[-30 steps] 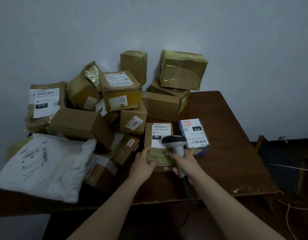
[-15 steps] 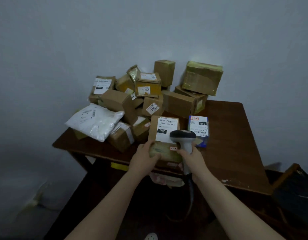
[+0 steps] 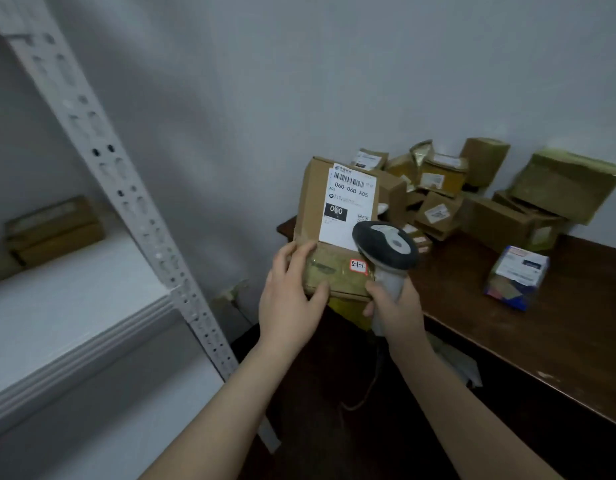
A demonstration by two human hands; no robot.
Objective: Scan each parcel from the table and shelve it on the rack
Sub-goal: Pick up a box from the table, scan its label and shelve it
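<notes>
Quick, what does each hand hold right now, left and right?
Left hand: grips the parcel at its lower left corner.
Right hand: grips the scanner by its handle.

— Where do the arms sit?
— Both bare forearms rise from the bottom edge, side by side, and draw closer toward the wrists.
— And the left hand (image 3: 292, 299)?
— It grips the near end of the parcel (image 3: 311, 202), fingers laid over its face, thumb hooked along the lower edge.
— The right hand (image 3: 398, 308)?
— Wrapped round the handle of the scanner (image 3: 386, 245), wrist fairly straight. One fingertip seems to touch the parcel's lower corner, though it is dim there.
</notes>
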